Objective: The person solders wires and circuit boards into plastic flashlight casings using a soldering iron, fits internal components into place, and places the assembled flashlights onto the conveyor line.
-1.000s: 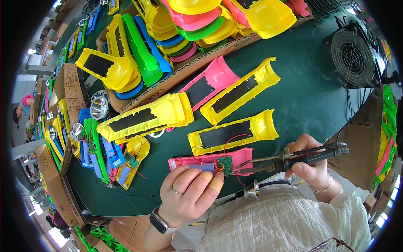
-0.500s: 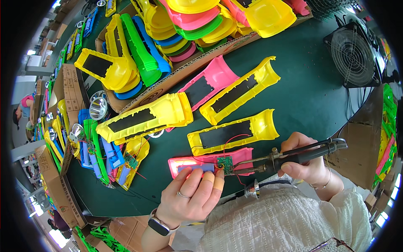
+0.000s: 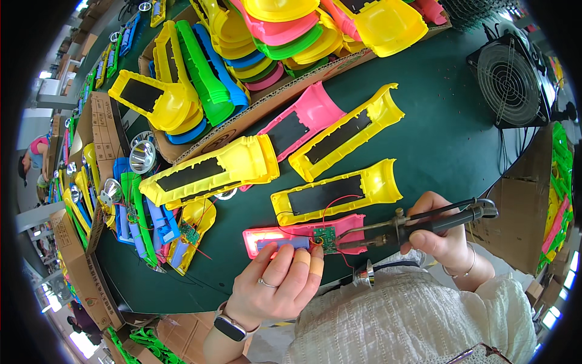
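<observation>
Tabletop point(image 3: 442, 151) in dark green carries the pink flashlight housing point(image 3: 350, 225) near the edge before you; expect light, stiff, rather slick plastic, best held by its side walls. Your right hand point(image 3: 439, 242) is wrapped around the handle of the soldering iron point(image 3: 442, 224); grip only there, since its metal end is probably hot. Your left hand point(image 3: 276, 279) bunches its fingertips beside the purple battery cell point(image 3: 282, 241) and green circuit board point(image 3: 328, 238); whether they pinch anything, I cannot tell. The board looks fragile: take its edges. The thin red wire point(image 3: 345, 196) should flex easily.

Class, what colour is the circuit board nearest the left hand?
The circuit board is green, seen in the head view.
</observation>
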`<state>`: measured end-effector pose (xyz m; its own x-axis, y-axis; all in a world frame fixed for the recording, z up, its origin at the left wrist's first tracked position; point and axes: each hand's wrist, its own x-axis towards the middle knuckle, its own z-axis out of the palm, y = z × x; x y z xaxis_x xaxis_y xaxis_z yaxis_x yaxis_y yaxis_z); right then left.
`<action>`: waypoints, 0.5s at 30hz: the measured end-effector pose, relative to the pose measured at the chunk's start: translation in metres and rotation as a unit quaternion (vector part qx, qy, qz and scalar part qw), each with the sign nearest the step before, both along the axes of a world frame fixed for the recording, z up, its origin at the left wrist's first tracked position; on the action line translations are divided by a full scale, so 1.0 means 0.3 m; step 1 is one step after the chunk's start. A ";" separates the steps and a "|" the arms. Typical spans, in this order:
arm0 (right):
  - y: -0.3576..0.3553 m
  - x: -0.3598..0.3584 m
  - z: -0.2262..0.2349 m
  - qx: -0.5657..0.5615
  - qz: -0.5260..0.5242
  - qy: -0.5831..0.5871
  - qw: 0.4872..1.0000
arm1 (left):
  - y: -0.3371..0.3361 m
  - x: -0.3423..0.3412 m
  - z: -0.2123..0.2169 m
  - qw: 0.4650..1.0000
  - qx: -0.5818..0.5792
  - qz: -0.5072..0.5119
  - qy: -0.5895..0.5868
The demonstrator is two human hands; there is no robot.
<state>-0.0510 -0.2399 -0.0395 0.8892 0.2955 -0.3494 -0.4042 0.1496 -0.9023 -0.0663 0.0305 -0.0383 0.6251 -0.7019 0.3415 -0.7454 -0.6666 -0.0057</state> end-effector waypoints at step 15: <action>-0.014 -0.033 -0.013 -0.006 -0.013 -0.044 0.999 | -0.005 0.021 0.007 0.997 -0.061 0.025 0.030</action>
<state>-0.0610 -0.2442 -0.0435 0.9243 0.2672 -0.2724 -0.3187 0.1479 -0.9363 -0.0599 0.0290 -0.0362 0.6810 -0.6242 0.3829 -0.7071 -0.6965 0.1221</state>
